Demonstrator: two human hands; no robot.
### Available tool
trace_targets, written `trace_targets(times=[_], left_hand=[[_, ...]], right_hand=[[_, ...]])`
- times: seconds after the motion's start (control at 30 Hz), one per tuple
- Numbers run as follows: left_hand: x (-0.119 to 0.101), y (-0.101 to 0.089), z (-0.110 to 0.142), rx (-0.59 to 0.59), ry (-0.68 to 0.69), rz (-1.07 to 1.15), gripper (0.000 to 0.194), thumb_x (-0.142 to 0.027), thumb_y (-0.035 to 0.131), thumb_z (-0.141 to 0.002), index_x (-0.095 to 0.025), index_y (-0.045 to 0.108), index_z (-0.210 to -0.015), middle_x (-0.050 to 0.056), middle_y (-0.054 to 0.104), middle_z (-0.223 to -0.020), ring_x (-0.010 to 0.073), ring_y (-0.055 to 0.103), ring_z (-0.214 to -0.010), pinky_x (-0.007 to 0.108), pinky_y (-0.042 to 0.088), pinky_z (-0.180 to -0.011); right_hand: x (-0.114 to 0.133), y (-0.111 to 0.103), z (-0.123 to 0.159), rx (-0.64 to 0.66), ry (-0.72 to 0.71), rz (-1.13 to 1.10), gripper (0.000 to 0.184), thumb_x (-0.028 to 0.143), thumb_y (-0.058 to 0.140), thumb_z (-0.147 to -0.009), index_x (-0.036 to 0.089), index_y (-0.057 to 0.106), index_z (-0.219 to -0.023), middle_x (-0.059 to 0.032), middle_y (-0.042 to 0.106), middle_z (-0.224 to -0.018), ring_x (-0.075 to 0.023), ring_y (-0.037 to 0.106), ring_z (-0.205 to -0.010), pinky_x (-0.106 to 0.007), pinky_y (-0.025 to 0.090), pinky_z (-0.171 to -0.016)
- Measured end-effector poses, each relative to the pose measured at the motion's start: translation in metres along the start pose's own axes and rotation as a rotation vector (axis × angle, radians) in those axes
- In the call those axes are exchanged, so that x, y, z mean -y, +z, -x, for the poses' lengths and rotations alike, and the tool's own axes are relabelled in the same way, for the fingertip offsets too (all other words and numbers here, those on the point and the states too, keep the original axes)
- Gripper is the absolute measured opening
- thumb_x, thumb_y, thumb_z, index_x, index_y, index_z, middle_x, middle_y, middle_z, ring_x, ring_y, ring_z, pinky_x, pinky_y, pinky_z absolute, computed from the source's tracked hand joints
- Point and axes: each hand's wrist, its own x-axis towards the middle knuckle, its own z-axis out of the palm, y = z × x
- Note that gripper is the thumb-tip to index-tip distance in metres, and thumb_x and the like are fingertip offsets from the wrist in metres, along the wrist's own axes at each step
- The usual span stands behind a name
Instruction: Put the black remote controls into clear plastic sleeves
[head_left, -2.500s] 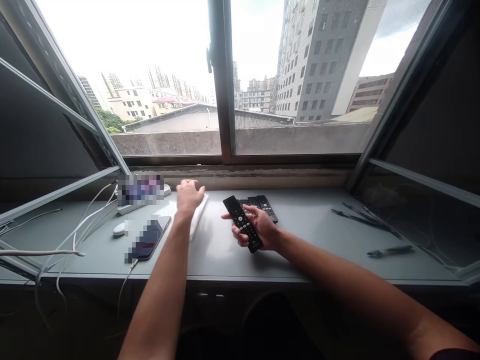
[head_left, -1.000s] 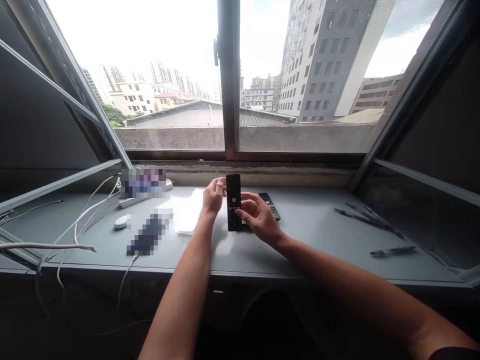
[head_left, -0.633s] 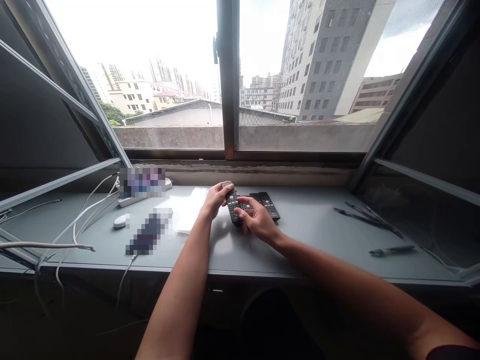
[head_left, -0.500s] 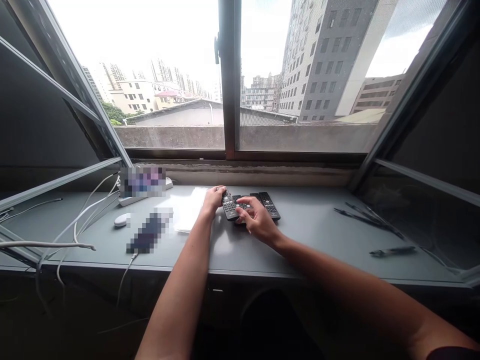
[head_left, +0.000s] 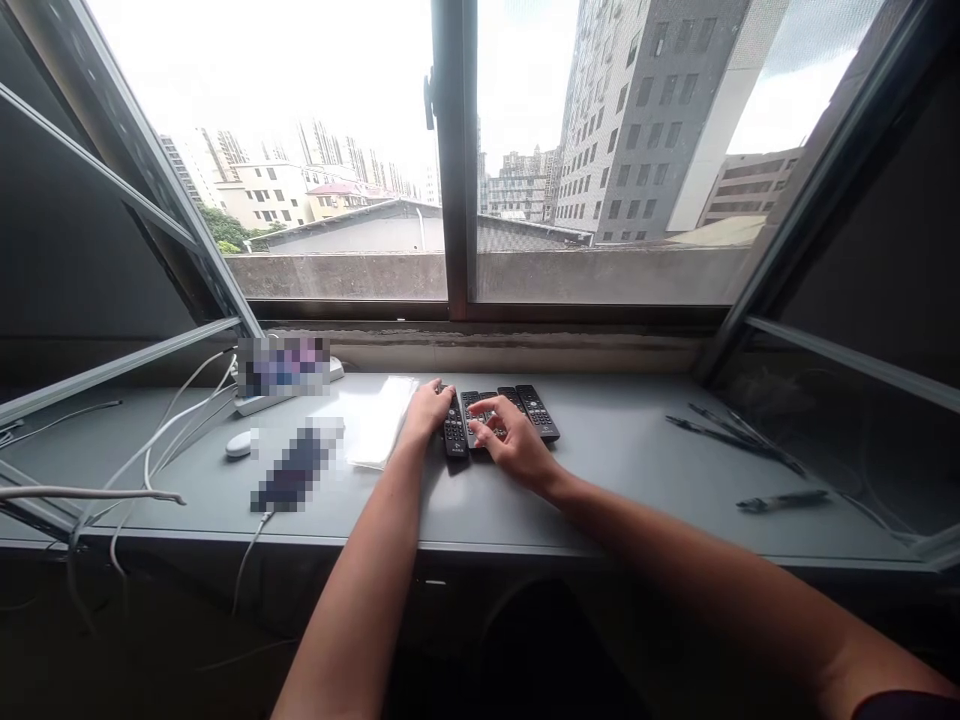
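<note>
Several black remote controls lie side by side on the grey desk [head_left: 600, 500]. My left hand [head_left: 430, 410] grips the upper end of the leftmost remote control [head_left: 456, 440], which now lies lengthwise at the row's left edge. Over the middle of the row is my right hand [head_left: 514, 440], its thumb and forefinger apart in a curved shape with nothing held between them. It partly covers the remotes beneath, and whether its fingertips touch them I cannot tell. At the right end, another remote control [head_left: 538, 412] shows almost whole.
White papers [head_left: 379, 430] lie left of my left hand. Farther left are a blurred-out phone-like object [head_left: 292, 475] on a cable, a white rounded item [head_left: 239, 444] and a power strip [head_left: 330, 372] with cables. Several pens [head_left: 780, 502] lie right. Metal frames flank the desk before a window.
My left hand has lowered the leftmost remote control and straightened it beside the others. The thumb and forefinger of my right hand have moved clear of it.
</note>
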Motion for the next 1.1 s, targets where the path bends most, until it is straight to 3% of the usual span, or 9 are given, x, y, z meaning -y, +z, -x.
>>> trace_targets(times=[0.13, 0.33, 0.6, 0.73, 0.9, 1.03, 1.1], left_hand=[[0.0, 0.0, 0.004, -0.064, 0.033, -0.053, 0.064, -0.036, 0.061, -0.104, -0.005, 0.055, -0.159, 0.021, 0.071, -0.145, 0.0322, 0.063, -0.141, 0.038, 0.045, -0.118], [0.0, 0.001, 0.008, -0.136, 0.13, -0.094, 0.038, -0.033, 0.061, -0.104, -0.011, 0.076, -0.131, 0.019, 0.076, -0.134, 0.0305, 0.069, -0.132, 0.038, 0.048, -0.114], [-0.002, 0.001, 0.011, -0.135, 0.165, -0.116, 0.032, -0.031, 0.062, -0.103, -0.012, 0.078, -0.124, 0.018, 0.078, -0.13, 0.0302, 0.071, -0.127, 0.038, 0.05, -0.111], [-0.003, 0.001, 0.012, -0.134, 0.168, -0.145, 0.03, -0.031, 0.061, -0.104, -0.014, 0.079, -0.121, 0.018, 0.079, -0.126, 0.0303, 0.072, -0.124, 0.038, 0.051, -0.109], [-0.004, 0.001, 0.014, -0.129, 0.173, -0.202, 0.03, -0.031, 0.059, -0.105, -0.015, 0.079, -0.121, 0.017, 0.078, -0.127, 0.0292, 0.072, -0.122, 0.037, 0.051, -0.109], [-0.006, -0.002, 0.017, -0.145, 0.166, -0.244, 0.032, -0.032, 0.057, -0.106, -0.016, 0.079, -0.123, 0.017, 0.077, -0.127, 0.0293, 0.072, -0.119, 0.038, 0.053, -0.107], [-0.008, -0.006, 0.019, -0.165, 0.18, -0.269, 0.033, -0.032, 0.056, -0.105, -0.018, 0.079, -0.124, 0.016, 0.076, -0.128, 0.03, 0.071, -0.118, 0.039, 0.054, -0.105]], right_hand=[[0.0, 0.001, 0.001, 0.017, -0.016, 0.001, 0.021, 0.034, 0.067, -0.102, 0.023, 0.069, -0.12, -0.009, 0.069, -0.121, -0.0195, 0.073, -0.082, -0.034, 0.059, -0.067], [0.0, 0.0, 0.001, 0.017, -0.044, 0.01, 0.019, 0.031, 0.066, -0.102, 0.022, 0.07, -0.119, -0.0085, 0.069, -0.118, -0.0189, 0.073, -0.083, -0.032, 0.059, -0.066], [-0.004, -0.009, -0.005, -0.047, -0.106, 0.072, 0.019, 0.035, 0.065, -0.104, 0.022, 0.073, -0.115, -0.0081, 0.072, -0.109, -0.0201, 0.07, -0.083, -0.031, 0.056, -0.063], [0.002, -0.03, -0.022, -0.095, -0.113, 0.159, 0.022, 0.038, 0.063, -0.104, 0.022, 0.073, -0.115, -0.0073, 0.077, -0.101, -0.0212, 0.07, -0.083, -0.031, 0.054, -0.066], [-0.004, -0.074, -0.053, 0.107, -0.002, 0.392, 0.023, 0.04, 0.068, -0.1, 0.022, 0.075, -0.111, -0.002, 0.077, -0.082, -0.0193, 0.067, -0.071, -0.031, 0.05, -0.068], [-0.044, -0.101, -0.058, -0.167, 0.025, 0.575, 0.025, 0.039, 0.06, -0.102, 0.02, 0.076, -0.107, -0.0052, 0.075, -0.082, -0.0221, 0.067, -0.074, -0.033, 0.049, -0.074], [-0.068, -0.11, -0.053, -0.207, 0.066, 0.673, 0.024, 0.037, 0.06, -0.101, 0.019, 0.076, -0.108, -0.0049, 0.072, -0.078, -0.0232, 0.065, -0.072, -0.034, 0.047, -0.074]])
